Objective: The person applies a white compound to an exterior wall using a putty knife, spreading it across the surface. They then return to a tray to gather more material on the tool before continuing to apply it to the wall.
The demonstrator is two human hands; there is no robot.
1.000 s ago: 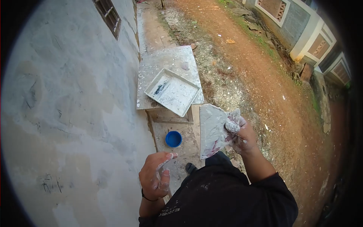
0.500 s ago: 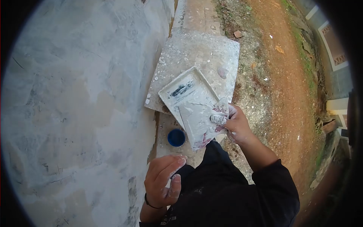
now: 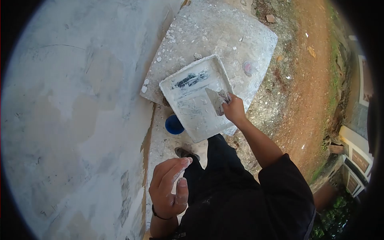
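My right hand point(image 3: 235, 109) grips a flat, putty-smeared scraper point(image 3: 215, 100), which is tilted over the right side of a shallow rectangular tray point(image 3: 188, 114). White putty coats the tray, and a dark patch shows through near its upper end. Nothing is in my left hand point(image 3: 170, 186), raised low in the view near the wall; its fingers are curved, with a gap between them and the thumb, and white residue marks the fingertips.
A large spattered board point(image 3: 200, 32) lies under the tray. Beside the tray's left edge stands a blue container point(image 3: 174, 125). The grey-white patched wall point(image 3: 80, 120) fills the left. Gravel and reddish dirt point(image 3: 308, 88) run along the right, and a shoe point(image 3: 186, 154) shows below.
The scraper has turned from a broad, face-up view to a narrow tilted one, moving up and left over the tray. My left hand has shifted only slightly.
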